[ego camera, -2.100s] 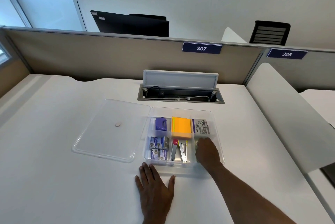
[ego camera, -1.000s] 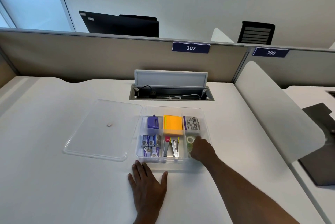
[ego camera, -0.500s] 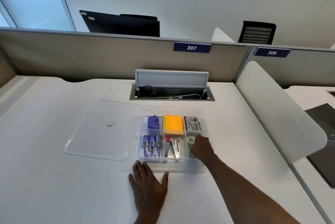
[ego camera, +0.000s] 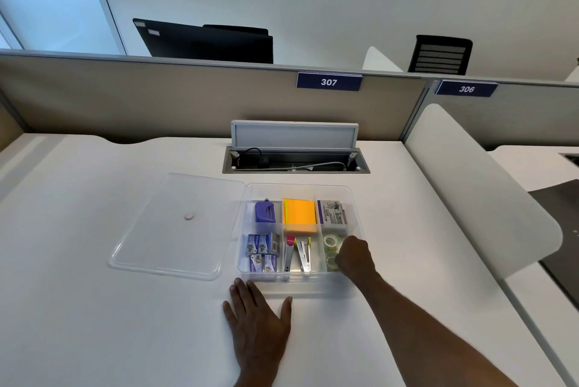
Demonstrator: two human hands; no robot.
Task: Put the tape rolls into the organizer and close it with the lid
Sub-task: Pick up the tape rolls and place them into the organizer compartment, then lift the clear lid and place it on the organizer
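Note:
A clear plastic organizer (ego camera: 297, 188) sits on the white desk, divided into compartments. Its front right compartment holds two clear tape rolls, one further back (ego camera: 330, 242) and one nearer (ego camera: 329, 262). My right hand (ego camera: 355, 256) reaches into that compartment, fingers curled shut against the nearer roll. My left hand (ego camera: 257, 321) lies flat on the desk just in front of the organizer, fingers apart, holding nothing. The clear lid (ego camera: 175, 230) lies flat to the left of the organizer, touching its side.
Other compartments hold a purple tool (ego camera: 264, 212), orange sticky notes (ego camera: 300, 216), staple boxes (ego camera: 261, 250), staplers (ego camera: 297, 255) and a labelled packet (ego camera: 333, 213). An open cable tray (ego camera: 294, 164) lies behind the organizer. A white divider panel (ego camera: 476, 192) bounds the desk at right.
My right hand has drawn back toward the right side of the compartment, uncovering the two tape rolls. The left hand has stayed flat on the desk.

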